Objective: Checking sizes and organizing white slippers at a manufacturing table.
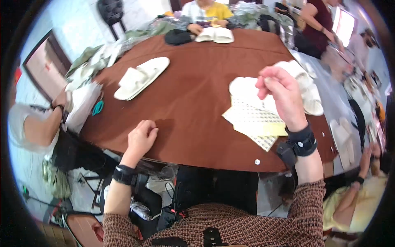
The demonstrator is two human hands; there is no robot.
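Observation:
My left hand (142, 135) rests on the near left part of the brown-covered table (185, 107), its fingers loosely curled with nothing visible in them. On the right, my right hand (282, 92) is raised with thumb and fingers pinched together. Whatever it may hold is too small to make out. Under and beside it lie sheets of small round stickers (255, 117), fanned over one another, with a yellow strip at one edge. White slippers (242, 87) lie at the far edge of the sheets, partly hidden by my right hand. A pair of white slippers (144, 78) lies at the far left.
Across the table a person (207, 14) sits behind white slippers (214, 35) and a black bundle (177, 37). Another person (39, 125) handles white plastic at the left edge, by a teal coil (98, 108). More white slippers (311, 99) crowd the right edge. A loose sticker (257, 162) lies near the front.

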